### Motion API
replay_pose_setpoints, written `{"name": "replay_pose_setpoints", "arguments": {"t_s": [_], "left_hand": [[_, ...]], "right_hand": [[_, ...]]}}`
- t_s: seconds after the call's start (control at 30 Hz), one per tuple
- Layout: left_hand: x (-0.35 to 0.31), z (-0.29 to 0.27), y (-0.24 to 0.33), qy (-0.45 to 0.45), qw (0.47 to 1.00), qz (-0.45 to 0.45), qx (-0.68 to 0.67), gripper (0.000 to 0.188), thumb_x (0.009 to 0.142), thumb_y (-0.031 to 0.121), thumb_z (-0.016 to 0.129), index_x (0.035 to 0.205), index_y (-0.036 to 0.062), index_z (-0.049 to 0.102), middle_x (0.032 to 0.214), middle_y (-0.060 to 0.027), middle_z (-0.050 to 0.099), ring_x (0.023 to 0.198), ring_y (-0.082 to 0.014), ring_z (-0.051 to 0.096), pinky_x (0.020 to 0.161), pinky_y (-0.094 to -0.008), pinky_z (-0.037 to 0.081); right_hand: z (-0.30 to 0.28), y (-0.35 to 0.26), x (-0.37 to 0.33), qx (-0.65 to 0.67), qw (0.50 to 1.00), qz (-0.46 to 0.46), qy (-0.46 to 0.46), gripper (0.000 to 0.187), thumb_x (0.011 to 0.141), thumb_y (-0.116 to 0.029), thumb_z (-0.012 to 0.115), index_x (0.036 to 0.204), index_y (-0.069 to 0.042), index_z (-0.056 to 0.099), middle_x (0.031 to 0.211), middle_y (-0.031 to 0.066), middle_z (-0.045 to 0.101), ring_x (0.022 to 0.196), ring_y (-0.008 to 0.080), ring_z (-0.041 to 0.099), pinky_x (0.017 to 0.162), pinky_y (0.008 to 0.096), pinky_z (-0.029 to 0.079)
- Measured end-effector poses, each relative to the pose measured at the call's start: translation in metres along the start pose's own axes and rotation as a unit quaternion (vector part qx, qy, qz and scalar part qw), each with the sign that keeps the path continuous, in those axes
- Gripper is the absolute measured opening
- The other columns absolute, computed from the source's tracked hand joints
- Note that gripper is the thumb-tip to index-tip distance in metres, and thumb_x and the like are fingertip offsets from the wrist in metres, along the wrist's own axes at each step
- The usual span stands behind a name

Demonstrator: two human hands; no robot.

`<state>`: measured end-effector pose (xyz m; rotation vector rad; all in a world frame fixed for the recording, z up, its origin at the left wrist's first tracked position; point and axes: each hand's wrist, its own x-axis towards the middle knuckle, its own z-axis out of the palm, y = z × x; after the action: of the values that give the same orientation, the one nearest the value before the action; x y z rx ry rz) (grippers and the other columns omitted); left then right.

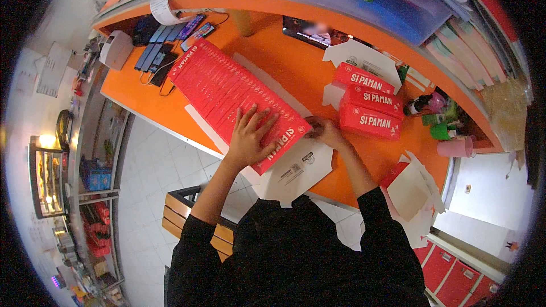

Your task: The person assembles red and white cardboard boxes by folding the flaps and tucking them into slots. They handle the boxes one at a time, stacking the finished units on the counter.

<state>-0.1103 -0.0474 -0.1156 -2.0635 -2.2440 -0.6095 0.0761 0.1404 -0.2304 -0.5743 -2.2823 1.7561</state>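
Note:
A long fanned row of flat red cartons (227, 94) lies slantwise across the orange counter (267, 51), each overlapping the one behind. My left hand (253, 136) rests on the near part of this row, fingers spread flat. At the row's right corner is my right hand (327, 132), its fingers curled in at the edge; what they pinch is hidden. Beneath the row's near end sticks out a white carton sheet (298, 173) with small dark print. To the right of my right hand sit several folded red boxes (369, 122), piled against an opened white carton flap (364, 55).
Several phones (165, 40) with cables and a white device (116, 50) stand at the far left. A screen (313, 31) leans at the back. On the right are a pink cup (455, 146) and loose white cartons (412, 190). A wooden stool (182, 216) stands below the counter.

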Motion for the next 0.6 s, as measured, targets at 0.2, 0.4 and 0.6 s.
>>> {"name": "replay_pose_setpoints", "arguments": {"t_s": [0.2,0.4,0.6], "left_hand": [[0.009,-0.004,-0.013,-0.059,0.998,-0.021,-0.014,0.055,0.077,0.040,0.061,0.126,0.0170,0.052,0.128,-0.0122,0.047,0.124,-0.0372,0.038,0.107,-0.0575,0.018],[0.041,0.019,-0.011,0.028,0.997,-0.036,0.058,0.048,0.088,0.042,0.048,0.130,0.0195,0.048,0.137,-0.0153,0.038,0.133,-0.0367,0.026,0.109,-0.0544,0.012],[0.040,0.016,-0.009,-0.024,0.995,-0.043,0.083,0.048,0.091,0.042,0.042,0.135,0.0209,0.042,0.143,-0.0141,0.031,0.134,-0.0377,0.022,0.111,-0.0527,0.009]], "right_hand": [[0.007,0.006,0.006,-0.121,0.985,-0.100,0.067,0.038,0.071,-0.007,0.069,0.108,-0.006,0.061,0.104,0.0123,0.062,0.094,0.0282,0.059,0.085,0.0377,0.046],[0.018,0.022,0.017,-0.161,0.978,-0.118,0.068,0.027,0.069,-0.008,0.068,0.095,-0.003,0.064,0.096,0.0145,0.063,0.091,0.0317,0.058,0.083,0.0388,0.045],[0.015,0.003,0.010,-0.061,0.996,-0.025,0.055,0.030,0.068,-0.006,0.069,0.098,-0.005,0.064,0.095,0.0131,0.064,0.093,0.0281,0.060,0.085,0.0388,0.046]]}}
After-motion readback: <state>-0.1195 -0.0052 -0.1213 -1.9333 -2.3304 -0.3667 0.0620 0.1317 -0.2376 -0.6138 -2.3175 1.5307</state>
